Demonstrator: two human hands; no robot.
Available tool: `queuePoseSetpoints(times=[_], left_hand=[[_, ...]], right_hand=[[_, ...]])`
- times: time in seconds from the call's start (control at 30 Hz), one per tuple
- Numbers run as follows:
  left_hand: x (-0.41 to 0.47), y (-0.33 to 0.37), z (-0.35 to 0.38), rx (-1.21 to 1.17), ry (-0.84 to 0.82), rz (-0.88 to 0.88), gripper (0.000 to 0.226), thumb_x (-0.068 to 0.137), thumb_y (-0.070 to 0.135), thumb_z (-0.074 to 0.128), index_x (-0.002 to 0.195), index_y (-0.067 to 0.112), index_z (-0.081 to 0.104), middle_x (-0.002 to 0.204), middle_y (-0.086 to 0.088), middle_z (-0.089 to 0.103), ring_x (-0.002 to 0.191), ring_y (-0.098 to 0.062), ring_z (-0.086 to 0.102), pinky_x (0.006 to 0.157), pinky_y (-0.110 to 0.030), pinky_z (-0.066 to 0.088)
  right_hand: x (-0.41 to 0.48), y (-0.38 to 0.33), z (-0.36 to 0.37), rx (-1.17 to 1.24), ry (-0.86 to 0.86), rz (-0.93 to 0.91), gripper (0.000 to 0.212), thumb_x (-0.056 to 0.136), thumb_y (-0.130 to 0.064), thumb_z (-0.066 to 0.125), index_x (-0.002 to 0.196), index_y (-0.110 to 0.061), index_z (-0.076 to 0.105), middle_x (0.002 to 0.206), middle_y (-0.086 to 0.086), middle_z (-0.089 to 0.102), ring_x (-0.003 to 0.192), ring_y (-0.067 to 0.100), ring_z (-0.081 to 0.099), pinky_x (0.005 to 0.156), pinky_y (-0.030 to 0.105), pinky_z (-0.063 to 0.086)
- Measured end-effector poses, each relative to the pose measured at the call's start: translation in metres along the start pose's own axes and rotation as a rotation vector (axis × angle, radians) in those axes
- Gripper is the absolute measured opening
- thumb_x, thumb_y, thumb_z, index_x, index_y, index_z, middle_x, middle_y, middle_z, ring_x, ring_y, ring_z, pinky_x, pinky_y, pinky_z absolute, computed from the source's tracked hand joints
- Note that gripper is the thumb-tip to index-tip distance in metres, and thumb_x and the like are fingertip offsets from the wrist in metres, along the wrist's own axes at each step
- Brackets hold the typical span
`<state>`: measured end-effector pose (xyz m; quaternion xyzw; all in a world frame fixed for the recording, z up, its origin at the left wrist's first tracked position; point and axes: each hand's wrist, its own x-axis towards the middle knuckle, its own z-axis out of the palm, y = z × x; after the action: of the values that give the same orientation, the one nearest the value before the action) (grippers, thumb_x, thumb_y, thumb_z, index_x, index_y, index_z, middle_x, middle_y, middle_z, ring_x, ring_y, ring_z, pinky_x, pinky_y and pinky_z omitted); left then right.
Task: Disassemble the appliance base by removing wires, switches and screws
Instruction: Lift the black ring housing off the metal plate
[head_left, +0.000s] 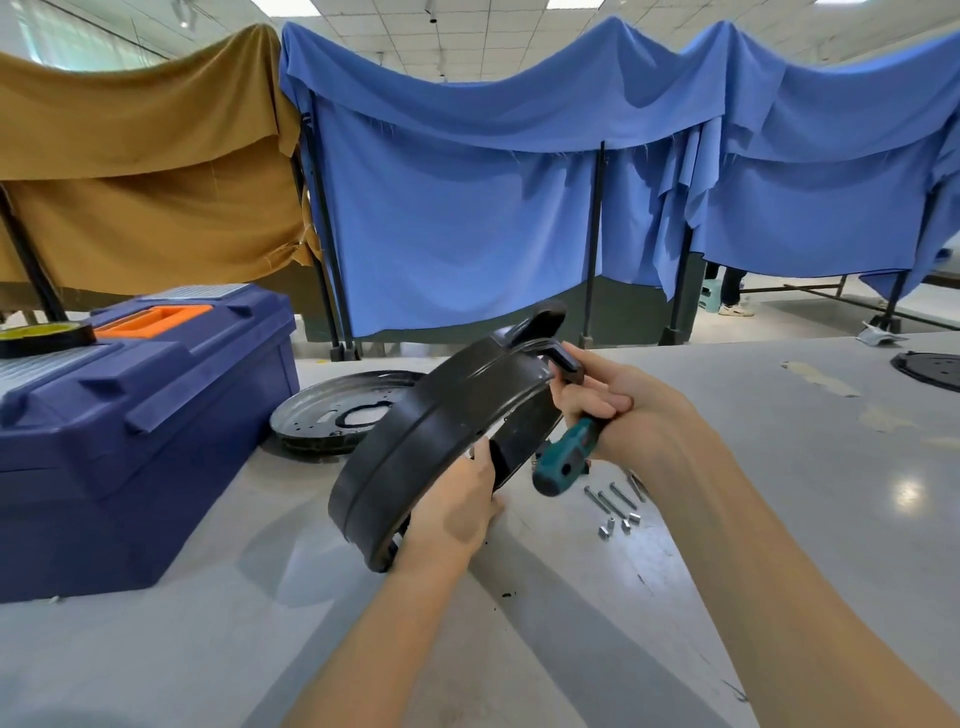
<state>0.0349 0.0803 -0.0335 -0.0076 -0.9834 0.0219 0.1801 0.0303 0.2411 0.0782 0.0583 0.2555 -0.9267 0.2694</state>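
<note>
The black round appliance base (426, 441) is held tilted on its edge above the grey table (779, 519). My left hand (457, 514) grips its lower rim, fingers curled over the edge. My right hand (618, 405) holds a teal-handled screwdriver (563, 462) in the palm, handle pointing down and left, while its fingers pinch a black part at the base's upper rim beside the black handle piece (543, 319). Several loose silver screws and nuts (615, 504) lie on the table just right of the base.
A dark blue toolbox (130, 431) with an orange handle stands at the left, a tape roll (44, 338) on its lid. A round metal plate (343, 410) lies behind the base. Another black disc (930, 369) sits at the far right. Blue and tan cloths hang behind.
</note>
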Motion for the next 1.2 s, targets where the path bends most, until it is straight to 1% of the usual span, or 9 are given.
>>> queuePoseSetpoints(times=[0.13,0.43,0.53,0.63,0.8,0.9,1.0,1.1,1.2], left_hand=[[0.002,0.009,-0.002,0.043,-0.113,-0.053,0.054,0.093,0.050,0.053,0.128,0.012,0.039,0.119,-0.007,0.053,0.110,-0.025,0.052,0.074,-0.029,0.027],[-0.026,0.037,-0.053,-0.032,-0.377,0.103,0.052,0.105,0.034,0.036,0.144,0.001,0.028,0.139,-0.016,0.033,0.127,-0.030,0.036,0.103,-0.039,0.035],[-0.042,0.039,-0.086,-0.026,-0.600,0.221,0.027,0.101,0.012,0.041,0.123,-0.002,0.048,0.133,-0.021,0.038,0.124,-0.037,0.042,0.099,-0.046,0.041],[-0.054,0.034,-0.121,-0.043,-0.715,0.263,0.013,0.098,0.004,0.040,0.090,-0.006,0.042,0.113,-0.024,0.047,0.113,-0.045,0.050,0.080,-0.044,0.044],[-0.065,0.017,-0.175,-0.552,-0.606,0.421,0.019,0.096,0.026,0.060,0.103,0.013,0.072,0.084,-0.007,0.072,0.076,-0.018,0.070,0.068,-0.031,0.057],[-0.061,0.015,-0.186,-1.051,-0.068,0.432,0.013,0.082,0.028,0.077,0.092,0.019,0.075,0.072,0.002,0.072,0.055,-0.004,0.062,0.051,-0.021,0.050],[-0.046,0.013,-0.172,-0.815,0.369,0.292,0.052,0.071,0.051,0.079,0.117,0.034,0.061,0.099,0.013,0.059,0.089,-0.006,0.058,0.077,-0.027,0.050],[-0.040,0.011,-0.157,-0.687,0.059,0.217,0.068,0.078,0.053,0.071,0.137,0.031,0.045,0.117,0.005,0.055,0.106,-0.014,0.057,0.096,-0.034,0.049],[-0.043,0.014,-0.150,-0.812,-0.050,0.237,0.030,0.092,0.040,0.062,0.118,0.026,0.056,0.090,0.005,0.070,0.072,-0.011,0.071,0.075,-0.039,0.060]], right_hand=[[0.004,0.003,0.004,0.087,0.055,0.003,0.023,0.100,-0.013,0.049,0.078,-0.006,0.051,0.069,0.007,0.057,0.020,0.008,0.023,0.024,0.016,0.023],[0.009,-0.001,0.000,0.175,0.163,0.002,0.033,0.097,-0.008,0.049,0.065,-0.005,0.053,0.070,0.001,0.042,0.018,0.010,0.025,0.025,0.014,0.023],[0.009,-0.008,-0.006,0.158,0.162,0.023,0.052,0.097,-0.006,0.048,0.047,0.006,0.057,0.067,0.007,0.052,0.018,0.009,0.025,0.026,0.014,0.023],[0.011,-0.011,-0.015,0.191,0.186,0.006,0.051,0.096,-0.005,0.049,0.047,0.008,0.057,0.060,0.013,0.057,0.018,0.009,0.024,0.026,0.014,0.022],[0.020,-0.016,-0.028,0.344,0.251,-0.051,0.027,0.096,-0.006,0.047,0.070,-0.002,0.053,0.052,0.007,0.053,0.019,0.009,0.028,0.027,0.013,0.025],[0.023,-0.016,-0.038,0.306,0.197,-0.080,0.021,0.098,-0.004,0.042,0.086,-0.008,0.058,0.065,0.000,0.063,0.047,-0.001,0.054,0.049,0.007,0.043],[0.022,-0.019,-0.043,0.335,0.231,-0.025,0.029,0.097,-0.005,0.045,0.068,-0.006,0.048,0.041,0.010,0.049,0.027,0.008,0.036,0.037,0.009,0.032],[0.021,-0.021,-0.045,0.367,0.205,0.000,0.032,0.098,-0.007,0.043,0.066,-0.010,0.042,0.038,0.006,0.041,0.023,0.008,0.030,0.036,0.008,0.031],[0.014,-0.016,-0.044,0.298,0.175,-0.024,0.034,0.097,-0.009,0.042,0.063,-0.012,0.037,0.035,0.000,0.031,0.020,0.007,0.024,0.041,0.007,0.031]])
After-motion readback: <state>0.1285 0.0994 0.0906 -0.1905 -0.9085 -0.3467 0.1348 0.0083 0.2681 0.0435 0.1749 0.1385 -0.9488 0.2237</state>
